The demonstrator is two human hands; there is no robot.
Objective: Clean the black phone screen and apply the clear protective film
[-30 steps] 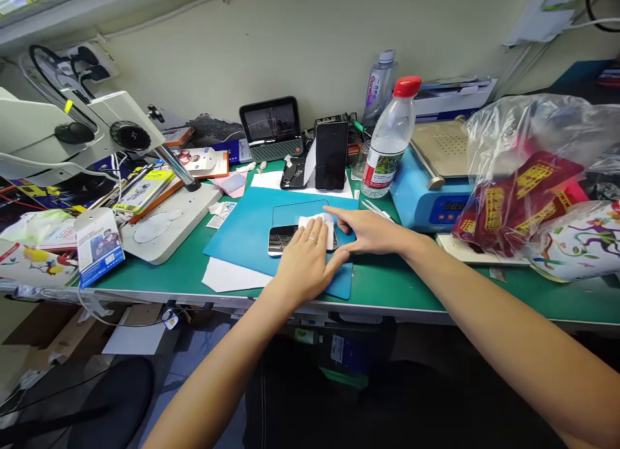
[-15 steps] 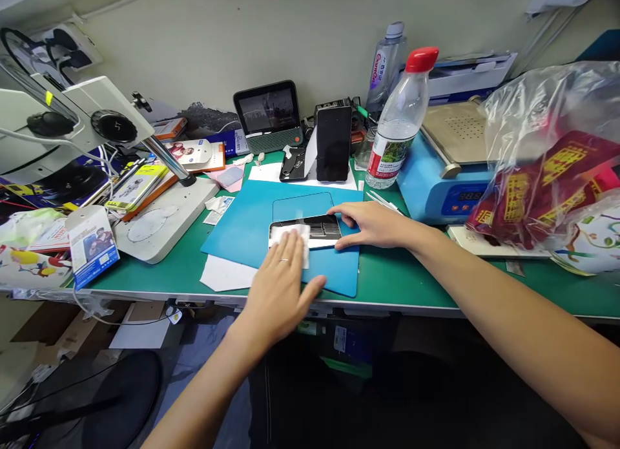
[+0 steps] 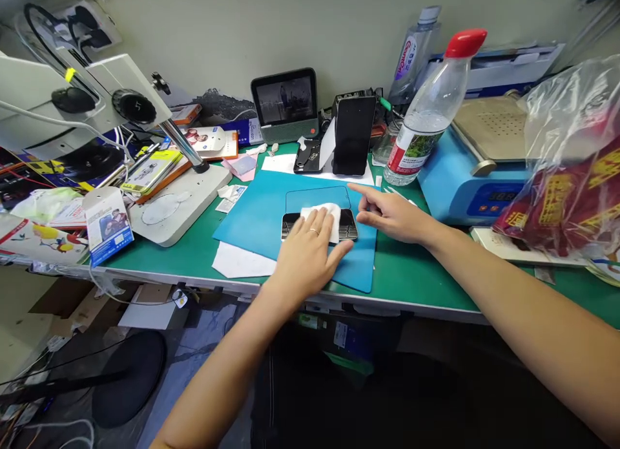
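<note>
A smartphone (image 3: 347, 227) with a glossy dark face lies flat on a blue mat (image 3: 252, 210). My left hand (image 3: 310, 249) lies across it, fingers stretched flat on a white wipe (image 3: 332, 218) pressed against the glass; the hand and wipe hide the phone's middle. By the phone's right end is my right hand (image 3: 394, 213), index finger extended, thumb apart from it, holding nothing. Just behind the phone, a clear sheet with a thin black border (image 3: 317, 198), like a screen protector, rests on the mat.
Behind the mat stand a dark upright phone (image 3: 355, 135), a small display (image 3: 285, 100) and a red-capped bottle (image 3: 431, 113). A blue heating plate (image 3: 448, 171) and a plastic bag (image 3: 571, 177) are at right. A microscope stand (image 3: 181, 203) and boxes occupy the left.
My left hand has slid the wipe rightward across the phone. My right hand has come off the phone's right end, its index finger now pointing out. The camera view has shifted left.
</note>
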